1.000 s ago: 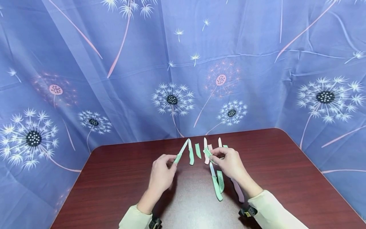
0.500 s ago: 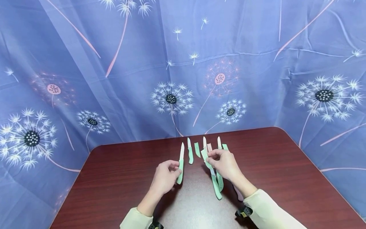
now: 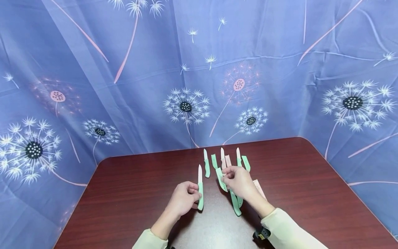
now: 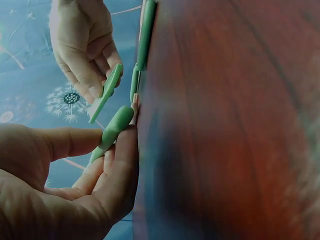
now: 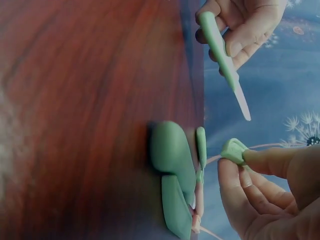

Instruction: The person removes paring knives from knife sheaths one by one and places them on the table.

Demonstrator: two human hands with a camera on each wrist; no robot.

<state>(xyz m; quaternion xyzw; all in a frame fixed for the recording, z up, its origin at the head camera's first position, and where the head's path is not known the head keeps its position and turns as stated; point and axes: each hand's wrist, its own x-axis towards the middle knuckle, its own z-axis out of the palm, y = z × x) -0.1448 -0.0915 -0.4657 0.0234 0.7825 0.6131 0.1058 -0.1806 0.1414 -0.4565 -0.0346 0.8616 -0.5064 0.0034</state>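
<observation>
My left hand holds a small paring knife by its mint-green handle, the white blade pointing away. In the left wrist view, thumb and fingers pinch that handle. My right hand pinches a mint-green blade sheath, to the right of the knife and apart from it. The right wrist view shows the sheath's end between thumb and fingers, and the bare blade off to one side. Under the right hand lie another green knife and a green sheath, both partly covered.
Along the table's back lie a green knife, a green sheath, a pink knife, a pink sheath, another green knife and sheath. A pale pink sheath shows beside the right forearm. A blue patterned cloth hangs behind.
My left hand has drawn the knife nearer and turned its blade from slanting right to nearly upright in view. The right hand has brought its sheath slightly left and nearer, turning it more lengthwise.
</observation>
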